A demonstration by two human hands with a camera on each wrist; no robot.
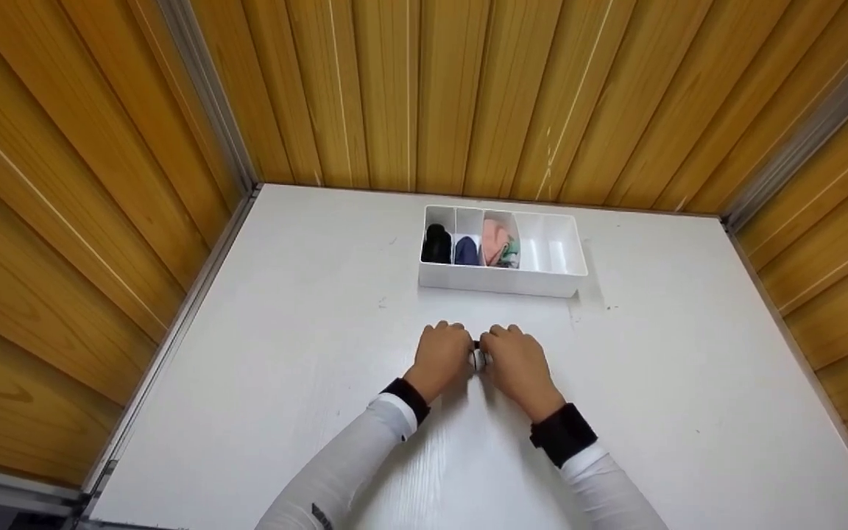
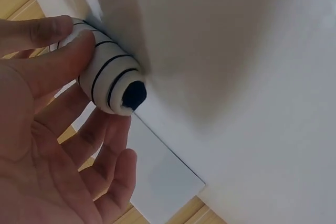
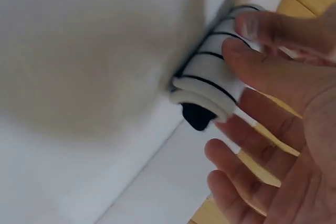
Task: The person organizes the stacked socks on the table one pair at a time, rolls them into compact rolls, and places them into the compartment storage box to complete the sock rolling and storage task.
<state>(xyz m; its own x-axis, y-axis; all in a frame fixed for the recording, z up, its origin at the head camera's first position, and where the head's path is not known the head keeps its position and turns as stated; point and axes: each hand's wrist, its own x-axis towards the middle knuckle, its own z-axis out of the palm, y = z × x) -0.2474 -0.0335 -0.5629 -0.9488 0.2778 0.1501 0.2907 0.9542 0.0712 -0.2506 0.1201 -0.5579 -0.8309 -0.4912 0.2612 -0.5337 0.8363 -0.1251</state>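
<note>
A rolled-up white sock with thin dark stripes lies between my two hands, low over the white table. My left hand pinches one end of the roll; in the left wrist view the thumb lies over the striped sock, and its dark inner layer shows at the rolled edge. From the other side my right hand grips it too, thumb on the near face of the sock in the right wrist view. Some fingertips are hidden behind the roll.
A white divided box stands beyond my hands near the back wall. Its left compartments hold a black bundle, a dark blue one, and pink and green cloth. Wood-patterned panels enclose the white table.
</note>
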